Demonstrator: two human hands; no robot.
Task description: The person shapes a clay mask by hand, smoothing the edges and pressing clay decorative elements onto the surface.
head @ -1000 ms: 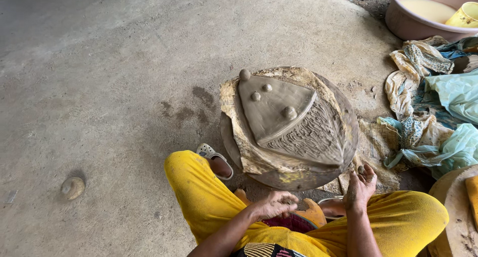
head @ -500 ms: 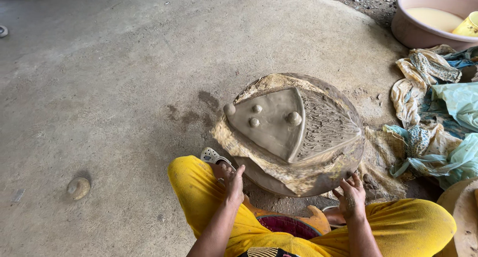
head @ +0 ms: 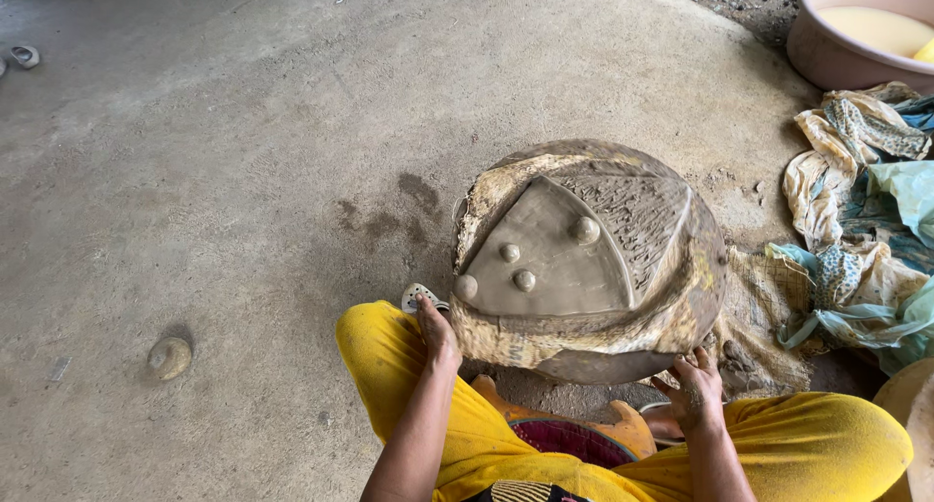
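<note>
Round clay-caked board (head: 681,312) sits on the concrete floor (head: 195,171), directly in front of the seated person's knees, between the two hands. On top of it, a wet grey clay slab (head: 555,268), roughly fan-shaped: one smooth section carrying four small clay knobs (head: 585,231), and a scratched, textured section on the side farther from the left hand.

Left hand (head: 435,332) — fingers curled against the near-left edge of the board, just beside a small sandal (head: 420,297). Seems to press or grip the rim; whether the fingers close under it I cannot tell. Right hand (head: 693,385) — fingers bent down onto the near-right rim, touching it, thumb side hidden; grip not fully shown.

Handling judgement: the board with its clay load looks heavy and stiff underneath, but the slab is soft, damp and easily dented. The knobs look fragile — likely to shear off at a touch. Rim is crusted with slip, probably slick in places. Safest hold appears to be the board's rim, low and at opposite sides, where the hands now sit; never the slab surface.

Beyond the right hand: crumpled cloths and plastic sheeting (head: 866,230), and a pink basin (head: 827,59) well apart. Left of the left hand, a small stone-like lump (head: 169,357) on the floor.
</note>
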